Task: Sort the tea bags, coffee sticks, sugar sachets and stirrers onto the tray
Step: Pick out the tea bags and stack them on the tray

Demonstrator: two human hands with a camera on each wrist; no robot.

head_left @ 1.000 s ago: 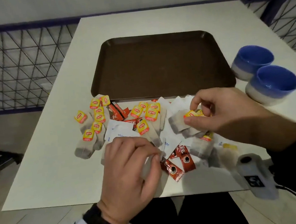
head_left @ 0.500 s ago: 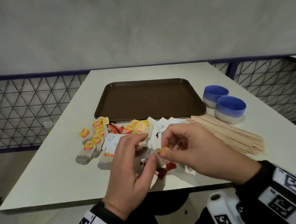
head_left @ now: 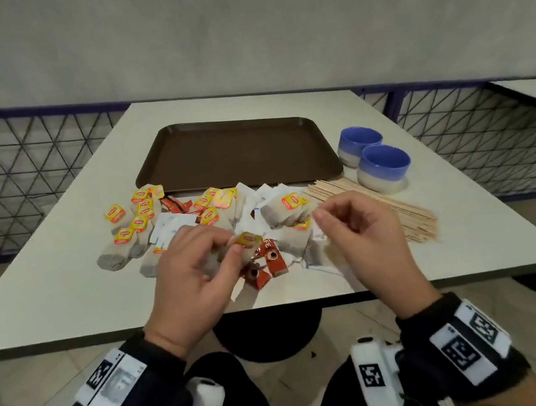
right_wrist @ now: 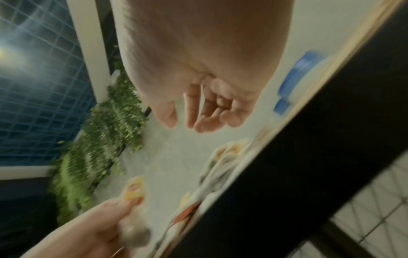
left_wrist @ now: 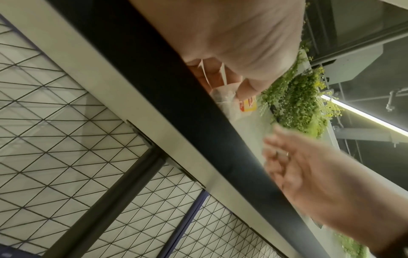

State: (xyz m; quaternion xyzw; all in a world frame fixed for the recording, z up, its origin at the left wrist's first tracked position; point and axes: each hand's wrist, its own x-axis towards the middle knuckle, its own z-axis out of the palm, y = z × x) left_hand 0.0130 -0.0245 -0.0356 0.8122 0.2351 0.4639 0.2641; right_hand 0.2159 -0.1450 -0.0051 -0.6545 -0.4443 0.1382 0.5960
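A brown tray point(head_left: 239, 153) lies bare at the table's middle. In front of it is a mixed heap: tea bags point(head_left: 131, 229) with yellow tags, red coffee sticks point(head_left: 266, 265), white sugar sachets point(head_left: 167, 229). Wooden stirrers point(head_left: 392, 213) lie in a bundle to the right. My left hand point(head_left: 235, 248) pinches one tea bag point(head_left: 247, 240) by thumb and fingers just above the heap; the left wrist view shows that tea bag point(left_wrist: 223, 97) under the left hand point(left_wrist: 232, 87). My right hand point(head_left: 320, 220) hovers beside it with loosely curled fingers point(right_wrist: 194, 118) holding nothing.
Two blue bowls point(head_left: 382, 165) stand right of the tray, behind the stirrers. The heap reaches close to the table's near edge point(head_left: 173, 323). A wire mesh railing point(head_left: 12, 181) runs behind and beside the table.
The right hand held a tea bag, met the left hand, then drew away to the right empty. The left hand now holds a tea bag. The head view has tilted up.
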